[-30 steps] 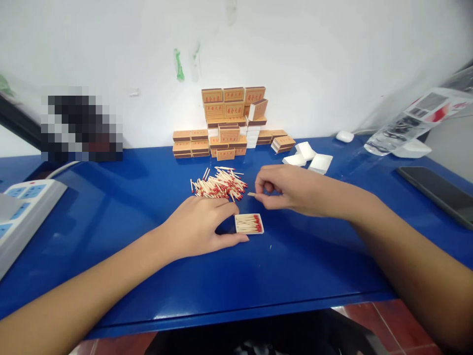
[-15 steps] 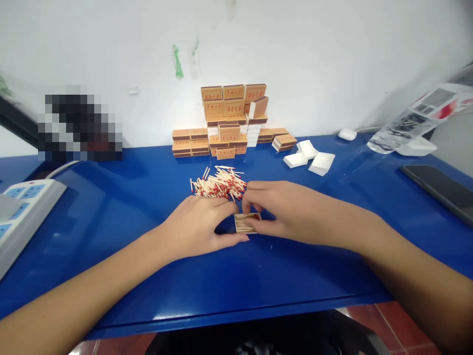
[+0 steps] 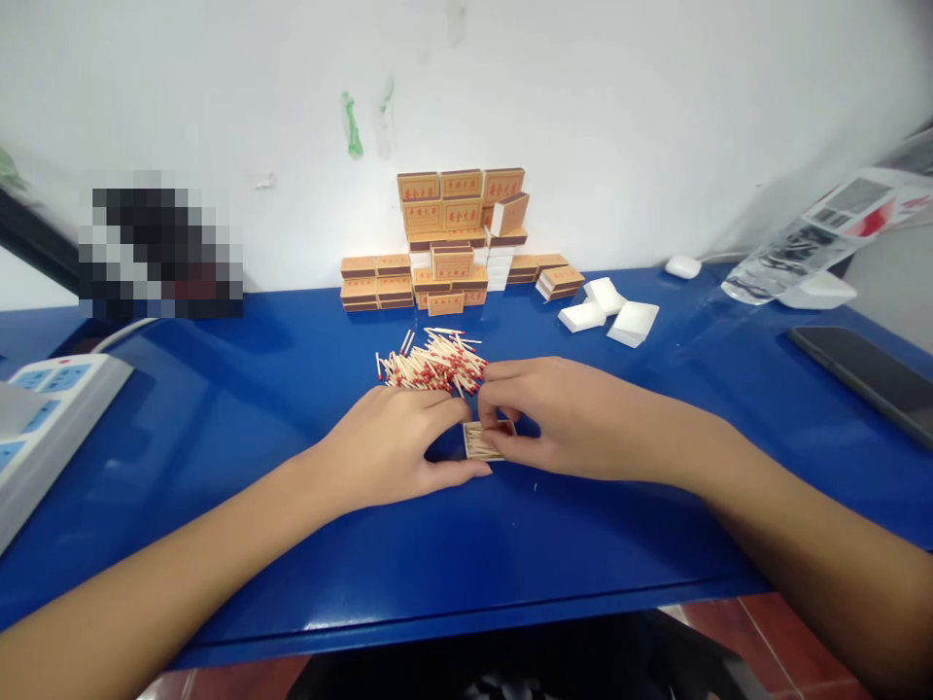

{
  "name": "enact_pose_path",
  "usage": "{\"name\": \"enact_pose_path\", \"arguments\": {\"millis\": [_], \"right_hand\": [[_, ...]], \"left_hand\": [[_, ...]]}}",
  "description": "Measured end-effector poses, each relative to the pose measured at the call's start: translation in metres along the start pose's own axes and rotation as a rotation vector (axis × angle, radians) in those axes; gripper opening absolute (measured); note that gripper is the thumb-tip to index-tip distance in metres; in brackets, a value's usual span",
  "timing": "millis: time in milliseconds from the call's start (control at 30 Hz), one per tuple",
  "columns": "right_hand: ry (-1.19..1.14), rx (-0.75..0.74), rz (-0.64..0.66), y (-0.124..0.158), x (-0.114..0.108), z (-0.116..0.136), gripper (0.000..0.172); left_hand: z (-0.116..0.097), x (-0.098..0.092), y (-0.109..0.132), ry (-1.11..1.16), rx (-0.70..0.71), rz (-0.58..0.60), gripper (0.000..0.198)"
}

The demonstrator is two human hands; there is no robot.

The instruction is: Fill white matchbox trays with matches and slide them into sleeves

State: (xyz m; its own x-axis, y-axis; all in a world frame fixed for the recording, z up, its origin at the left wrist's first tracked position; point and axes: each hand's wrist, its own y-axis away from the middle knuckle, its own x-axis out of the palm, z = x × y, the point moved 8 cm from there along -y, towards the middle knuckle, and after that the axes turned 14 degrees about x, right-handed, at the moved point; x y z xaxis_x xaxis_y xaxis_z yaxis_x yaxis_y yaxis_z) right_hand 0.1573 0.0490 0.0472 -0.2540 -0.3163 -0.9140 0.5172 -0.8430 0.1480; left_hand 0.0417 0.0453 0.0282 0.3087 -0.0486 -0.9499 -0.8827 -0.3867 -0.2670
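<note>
A small white match tray (image 3: pixel 479 443) filled with matches lies on the blue table (image 3: pixel 292 544). My left hand (image 3: pixel 394 445) braces the tray's left end between thumb and forefinger. My right hand (image 3: pixel 554 413) covers the tray's right half. Its fingers are curled and pinched down onto the matches, and its thumb lies along the near edge. Whatever the pinch holds is hidden. A loose pile of red-tipped matches (image 3: pixel 430 365) lies just behind both hands.
Stacked tan matchboxes (image 3: pixel 452 243) stand against the wall. Empty white trays (image 3: pixel 612 316) lie to their right. A white power strip (image 3: pixel 44 418) sits at the left edge. At right are a dark phone (image 3: pixel 867 374), a plastic bag (image 3: pixel 823 238) and a small white case (image 3: pixel 681 265).
My right hand, which held a single match above and right of the tray, has come down onto the tray and now covers its right half. My left hand has stayed put.
</note>
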Motion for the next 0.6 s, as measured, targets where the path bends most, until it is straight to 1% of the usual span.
{"name": "enact_pose_path", "arguments": {"millis": [67,133,200,267,300,367,467,500,600], "right_hand": [[-0.010,-0.017,-0.084,-0.002,-0.006,-0.003,0.010],[-0.009,0.031,-0.206,-0.007,-0.016,-0.013,0.008],[-0.050,0.159,-0.325,-0.015,-0.026,-0.029,0.009],[-0.150,0.302,-0.380,-0.025,-0.034,-0.048,0.012],[-0.199,0.358,-0.369,-0.032,-0.035,-0.055,0.014],[-0.220,0.428,-0.288,-0.048,-0.033,-0.062,0.016],[-0.106,0.459,-0.115,-0.069,-0.025,-0.061,0.015],[-0.065,0.458,-0.087,-0.074,-0.023,-0.060,0.015],[-0.005,0.453,-0.084,-0.081,-0.022,-0.054,0.014]], "left_hand": [[0.000,0.000,0.000,0.008,-0.003,0.003,0.041],[-0.001,0.000,0.000,0.019,0.001,0.004,0.042],[-0.003,0.002,0.001,0.037,0.020,0.009,0.043],[-0.007,0.004,0.001,0.045,0.050,0.017,0.045],[-0.008,0.005,0.001,0.044,0.066,0.022,0.045],[-0.010,0.005,0.000,0.041,0.085,0.024,0.045],[-0.010,0.005,0.000,0.039,0.081,0.015,0.045],[-0.009,0.004,0.001,0.038,0.079,0.011,0.044],[-0.009,0.004,0.001,0.029,0.099,0.001,0.044]]}}
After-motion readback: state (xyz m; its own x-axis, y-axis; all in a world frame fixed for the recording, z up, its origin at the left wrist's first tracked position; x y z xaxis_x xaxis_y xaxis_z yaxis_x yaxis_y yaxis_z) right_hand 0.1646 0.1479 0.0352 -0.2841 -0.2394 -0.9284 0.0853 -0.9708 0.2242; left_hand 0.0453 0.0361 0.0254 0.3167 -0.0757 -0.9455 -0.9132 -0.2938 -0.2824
